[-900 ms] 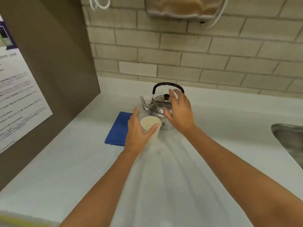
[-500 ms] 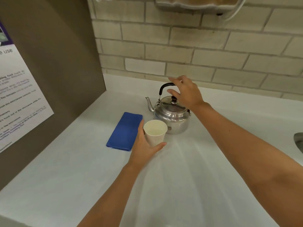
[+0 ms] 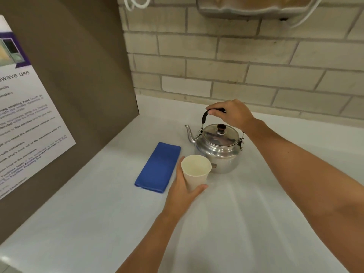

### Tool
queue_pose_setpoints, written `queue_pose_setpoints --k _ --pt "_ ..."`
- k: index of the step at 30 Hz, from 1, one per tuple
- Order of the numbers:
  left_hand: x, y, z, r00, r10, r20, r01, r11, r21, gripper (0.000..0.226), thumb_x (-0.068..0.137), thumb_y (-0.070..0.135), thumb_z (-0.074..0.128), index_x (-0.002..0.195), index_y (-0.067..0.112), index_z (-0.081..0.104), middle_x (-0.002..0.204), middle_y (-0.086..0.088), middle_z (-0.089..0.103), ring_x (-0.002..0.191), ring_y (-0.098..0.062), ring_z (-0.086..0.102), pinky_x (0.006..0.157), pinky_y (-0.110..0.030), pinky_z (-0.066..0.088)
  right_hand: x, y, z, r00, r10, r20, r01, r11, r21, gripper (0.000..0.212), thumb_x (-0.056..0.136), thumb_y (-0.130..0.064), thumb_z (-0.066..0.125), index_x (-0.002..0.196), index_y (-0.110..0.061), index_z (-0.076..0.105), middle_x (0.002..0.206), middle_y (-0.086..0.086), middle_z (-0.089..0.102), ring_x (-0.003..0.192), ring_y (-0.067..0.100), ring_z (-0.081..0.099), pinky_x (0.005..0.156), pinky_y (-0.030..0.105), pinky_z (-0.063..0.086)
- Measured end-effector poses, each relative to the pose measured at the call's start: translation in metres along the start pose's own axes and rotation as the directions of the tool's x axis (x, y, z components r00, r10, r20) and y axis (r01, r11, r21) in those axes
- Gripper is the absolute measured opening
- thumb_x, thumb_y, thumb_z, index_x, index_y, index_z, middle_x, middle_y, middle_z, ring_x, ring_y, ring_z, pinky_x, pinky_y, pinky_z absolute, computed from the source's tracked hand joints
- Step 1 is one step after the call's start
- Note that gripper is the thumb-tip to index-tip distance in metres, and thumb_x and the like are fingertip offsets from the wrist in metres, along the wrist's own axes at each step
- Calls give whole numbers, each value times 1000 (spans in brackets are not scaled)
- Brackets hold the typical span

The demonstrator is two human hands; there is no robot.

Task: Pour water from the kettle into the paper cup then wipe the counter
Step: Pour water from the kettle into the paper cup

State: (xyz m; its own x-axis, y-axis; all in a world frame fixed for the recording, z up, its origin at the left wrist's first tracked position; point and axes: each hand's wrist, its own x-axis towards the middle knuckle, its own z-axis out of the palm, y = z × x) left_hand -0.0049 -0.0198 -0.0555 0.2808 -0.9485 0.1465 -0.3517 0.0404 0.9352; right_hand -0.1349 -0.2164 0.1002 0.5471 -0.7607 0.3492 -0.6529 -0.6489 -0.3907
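Note:
A steel kettle (image 3: 218,152) with a black handle and a dark lid knob stands on the white counter (image 3: 246,223), spout pointing left. My right hand (image 3: 232,114) is closed over the top of its handle. Just in front of the kettle is an upright white paper cup (image 3: 196,172) that looks empty; my left hand (image 3: 182,191) wraps around its left side and base. A folded blue cloth (image 3: 158,167) lies flat on the counter, left of the cup.
A brown side panel (image 3: 78,85) with a printed notice (image 3: 25,123) walls off the left. A brick wall (image 3: 236,62) runs along the back, with a paper-towel dispenser (image 3: 254,5) mounted above the kettle.
My right hand rose from the kettle's side to the handle and closed on it. My left hand stayed around the cup. The view shifted, and the sink at the right has left the frame.

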Motion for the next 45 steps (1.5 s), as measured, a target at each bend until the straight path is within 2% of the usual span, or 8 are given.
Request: queue_pose_setpoints --k 6,9,13,20,25,33,37,45 --pt "-1 -6 4 999 -29 -22 30 999 34 83 62 55 74 125 44 21 114 35 40 108 1 45 86 -14 37 2 1 0 1000 27 12 -27 999 44 25 86 -36 62 106 -23 71 110 0 73 95 17 64 82 27 45" --pt "0 -8 4 999 -27 -27 28 999 46 84 65 49 76 130 32 24 117 18 45 109 -6 47 89 -22 40 -3 0 -4 999 49 4 -49 997 51 24 86 -36 63 105 -25 71 107 -1 73 89 16 64 78 26 46" --pt "-1 -9 3 999 -17 -50 19 998 58 79 66 44 77 127 29 29 114 14 48 105 -8 50 87 -24 42 -13 -5 -24 998 60 -18 -60 998 -3 21 85 -40 63 101 -30 72 85 -1 74 68 14 55 67 25 39" --pt "-3 -4 2 998 27 -50 -24 998 58 78 69 38 77 128 20 30 115 4 51 104 -16 52 88 -33 47 -40 -28 -77 1000 2 -11 -4 988 -155 14 83 -42 63 91 -34 71 73 -16 59 77 10 52 66 24 36" --pt "-3 -3 1 998 35 -46 -33 998 45 76 69 38 77 127 21 31 112 3 53 100 -17 53 82 -31 46 -58 -48 -109 998 10 58 2 978 -209 16 82 -46 62 93 -37 70 79 -10 64 80 14 55 75 31 44" --pt "-2 -5 2 999 22 -47 -20 999 40 75 66 42 78 123 24 32 108 4 53 98 -19 55 79 -33 48 -68 -94 -131 972 -2 233 87 931 -354 19 81 -50 62 95 -40 69 80 -12 63 81 14 57 67 29 44" --pt "-3 -6 1 999 33 -19 -33 999 -3 75 68 38 77 126 27 30 115 4 53 103 -19 54 83 -31 46 -68 -114 -131 959 -25 281 141 905 -402 20 81 -49 63 95 -37 70 64 -22 55 67 5 52 57 24 37" --pt "-2 -3 1 999 39 -11 -38 999 29 80 69 38 77 130 21 28 123 -5 53 105 -21 52 86 -33 46 -65 -137 -125 925 -22 378 212 857 -470 20 80 -50 64 95 -37 69 62 -23 53 62 -3 48 53 22 33"
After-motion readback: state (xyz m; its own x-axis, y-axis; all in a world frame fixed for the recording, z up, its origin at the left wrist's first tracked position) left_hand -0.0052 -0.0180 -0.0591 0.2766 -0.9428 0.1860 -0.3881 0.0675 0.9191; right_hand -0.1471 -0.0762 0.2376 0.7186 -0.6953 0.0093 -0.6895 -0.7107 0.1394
